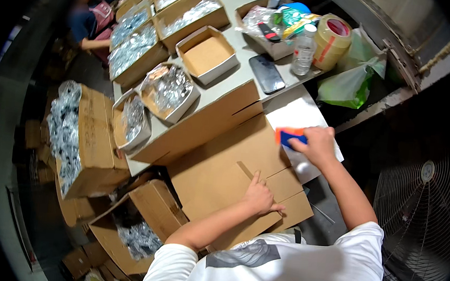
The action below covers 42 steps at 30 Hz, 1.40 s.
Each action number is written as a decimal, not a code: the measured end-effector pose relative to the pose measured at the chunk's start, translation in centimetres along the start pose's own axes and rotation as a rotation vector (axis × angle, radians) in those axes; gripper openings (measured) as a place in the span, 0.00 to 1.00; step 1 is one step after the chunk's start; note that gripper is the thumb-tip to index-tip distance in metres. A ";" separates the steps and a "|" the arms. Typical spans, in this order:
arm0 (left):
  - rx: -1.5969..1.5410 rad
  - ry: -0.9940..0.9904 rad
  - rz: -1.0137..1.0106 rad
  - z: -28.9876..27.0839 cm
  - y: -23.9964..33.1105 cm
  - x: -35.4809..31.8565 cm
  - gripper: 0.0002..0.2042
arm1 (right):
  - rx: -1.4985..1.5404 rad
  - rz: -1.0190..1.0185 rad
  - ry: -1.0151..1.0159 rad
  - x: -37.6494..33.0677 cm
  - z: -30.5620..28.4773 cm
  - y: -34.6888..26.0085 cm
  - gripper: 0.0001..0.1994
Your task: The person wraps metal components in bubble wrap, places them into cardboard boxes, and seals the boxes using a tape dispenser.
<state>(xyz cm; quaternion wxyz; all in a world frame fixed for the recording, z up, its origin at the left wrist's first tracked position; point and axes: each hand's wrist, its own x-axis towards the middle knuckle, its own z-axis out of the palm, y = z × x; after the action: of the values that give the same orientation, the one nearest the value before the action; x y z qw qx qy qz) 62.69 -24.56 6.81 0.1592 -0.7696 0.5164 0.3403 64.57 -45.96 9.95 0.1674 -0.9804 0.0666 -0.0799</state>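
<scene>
A large brown cardboard carton blank [209,166] lies in front of me. One long panel leans up against the table, and slits part its flaps at the right. My left hand [260,197] rests on the cardboard, index finger and thumb stretched apart, holding nothing. Just beyond the fingertip is a short dark slot or strip; I cannot tell which. Over the right edge, my right hand [318,146] grips an orange-and-blue hand tool [292,137], whose exact kind is unclear. Beneath that hand lies a white sheet or board [297,109].
On the table [210,94] stand several boxes of clear-wrapped parts, an open shallow box [205,56], a phone [267,73], a bottle [303,51] and tape rolls [332,42]. A fan [425,211] stands right, filled cartons [102,140] left. Another person [94,19] works far left.
</scene>
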 end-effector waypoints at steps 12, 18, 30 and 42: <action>-0.595 0.334 -1.183 18.9 -1.8 -14.6 0.35 | 0.042 0.107 0.099 -9.8 11.0 -0.5 0.22; -2.865 1.205 -0.318 25.9 -0.6 -9.7 0.38 | 1.309 0.608 -0.632 -11.2 21.3 -3.4 0.34; -2.166 1.952 -0.739 32.5 23.8 -28.7 0.38 | 1.112 0.243 -1.553 -24.9 6.7 -20.3 0.32; -1.001 3.687 -1.331 34.5 81.8 -30.3 0.22 | 0.825 -0.328 -2.614 -72.6 -2.8 -42.4 0.32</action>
<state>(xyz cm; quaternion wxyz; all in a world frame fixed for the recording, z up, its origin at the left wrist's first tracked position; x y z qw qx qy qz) -30.67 -17.17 11.61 0.5634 0.1310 0.3986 0.7117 -2.52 4.17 17.17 0.3719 -0.2184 -0.2809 0.8574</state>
